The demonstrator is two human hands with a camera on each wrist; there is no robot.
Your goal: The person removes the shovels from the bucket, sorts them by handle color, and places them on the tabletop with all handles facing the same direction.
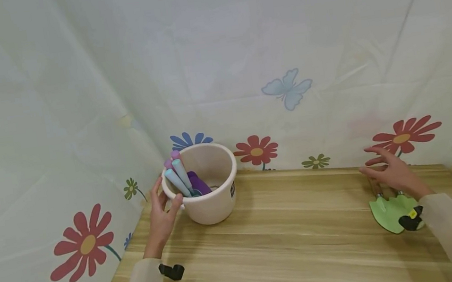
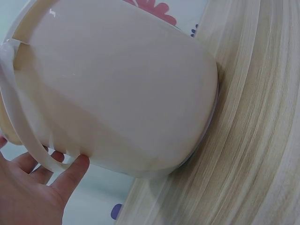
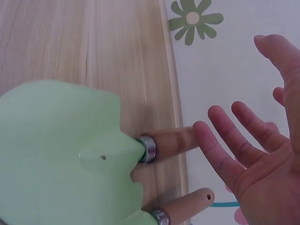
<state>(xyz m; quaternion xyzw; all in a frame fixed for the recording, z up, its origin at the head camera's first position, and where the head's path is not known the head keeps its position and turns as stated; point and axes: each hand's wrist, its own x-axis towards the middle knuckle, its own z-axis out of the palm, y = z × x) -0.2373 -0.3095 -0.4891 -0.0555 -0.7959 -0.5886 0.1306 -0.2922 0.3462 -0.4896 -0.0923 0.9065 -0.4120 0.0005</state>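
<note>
A cream bucket [image 1: 209, 208] stands at the left rear of the wooden table. My left hand [image 1: 164, 218] is at its left side, thumb by the rim and fingers along the outside. In the left wrist view, the bucket's handle [image 2: 28, 129] runs between thumb and fingers of that hand [image 2: 35, 190]. At the right lie two light green garden trowels [image 1: 389, 211] with wooden handles [image 3: 176, 142]. Over those handles hovers my right hand [image 1: 393, 173], fingers spread and nothing gripped. The right wrist view shows its fingertips close to one handle's end.
Inside the bucket, light blue handles [image 1: 176, 181] and purple handles [image 1: 175, 155] lean on the left rim beside a dark purple item [image 1: 199, 185]. A flower-printed curtain [image 1: 224, 65] hangs behind the wooden table [image 1: 298, 236] and along its left side.
</note>
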